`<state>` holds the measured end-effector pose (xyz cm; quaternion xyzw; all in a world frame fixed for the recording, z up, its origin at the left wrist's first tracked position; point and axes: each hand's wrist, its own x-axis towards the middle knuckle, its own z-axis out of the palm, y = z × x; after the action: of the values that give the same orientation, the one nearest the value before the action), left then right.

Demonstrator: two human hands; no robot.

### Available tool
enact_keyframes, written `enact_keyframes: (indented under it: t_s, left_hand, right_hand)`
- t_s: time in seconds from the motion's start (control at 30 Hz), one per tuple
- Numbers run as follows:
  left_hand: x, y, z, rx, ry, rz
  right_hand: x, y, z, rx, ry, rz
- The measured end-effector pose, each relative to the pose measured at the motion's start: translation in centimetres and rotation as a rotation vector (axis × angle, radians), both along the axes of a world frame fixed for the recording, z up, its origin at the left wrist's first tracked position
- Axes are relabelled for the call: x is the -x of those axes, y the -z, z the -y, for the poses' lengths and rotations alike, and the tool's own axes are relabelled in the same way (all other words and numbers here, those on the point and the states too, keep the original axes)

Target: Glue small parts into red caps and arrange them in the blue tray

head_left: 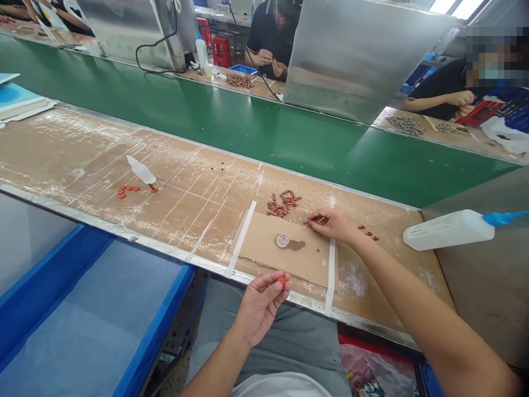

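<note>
Between the fingers of the left hand [260,306], a red disc [281,280] is pinched; right hand [333,223] fingers grip a thin pin [313,221], just beside the red parts pile [283,204] on the table [165,193]

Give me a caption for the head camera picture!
Left hand pinches a red disc; right hand holds a thin piece on cardboard.

Matt brown cardboard pad [264,245]; glossy taped bench [82,160]; smooth green belt [248,121]; translucent plastic bottle [448,230]; brushed metal screen [355,55]
</note>
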<state>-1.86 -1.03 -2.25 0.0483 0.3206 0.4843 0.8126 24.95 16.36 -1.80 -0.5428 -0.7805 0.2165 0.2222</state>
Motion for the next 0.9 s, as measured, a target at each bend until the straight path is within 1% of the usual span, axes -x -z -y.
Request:
enact_keyframes:
  t_s: [0.07,0.13,0.2,0.33,0.4,0.47,0.5,0.6,0.67,0.8,0.9]
  left_hand:
    - [0.0,-0.1,0.0,0.001,-0.002,0.002]
    - [0.0,-0.1,0.0,0.004,-0.005,0.000]
    - [0.0,-0.1,-0.1,0.006,-0.008,-0.005]
    - [0.1,0.1,-0.1,0.006,-0.006,-0.013]
    - [0.1,0.1,-0.1,0.008,-0.010,-0.013]
    - [0.1,0.1,-0.1,0.011,-0.015,-0.010]
    - [0.1,0.1,-0.1,0.013,-0.017,-0.011]
    - [0.2,0.0,-0.1,0.021,-0.024,-0.017]
    - [0.2,-0.1,-0.2,0.026,-0.031,-0.018]
    - [0.2,-0.2,-0.4,0.035,-0.038,-0.009]
    - [0.2,-0.4,-0.6,0.042,-0.055,0.000]
  right_hand:
    - [0.1,0.0,0.0,0.023,0.011,-0.019]
    - [0.2,-0.1,-0.2,0.011,0.013,-0.028]
    - [0.3,-0.2,-0.5,-0.026,-0.025,-0.012]
    - [0.0,-0.6,-1.2,-0.086,-0.140,0.117]
    - [0.0,-0.9,-1.4,-0.078,-0.153,0.175]
    - [0.1,-1.2,-1.4,-0.038,-0.124,0.199]
    - [0.3,-1.3,-1.4,-0.004,-0.085,0.195]
    - [0.8,-1.6,-1.2,0.111,0.102,0.139]
    - [1.2,-1.5,-1.1,0.134,0.195,0.133]
    - [1.8,-0.7,-1.3,0.117,0.186,0.209]
    - [1.9,-0.2,-1.4,0.123,0.195,0.202]
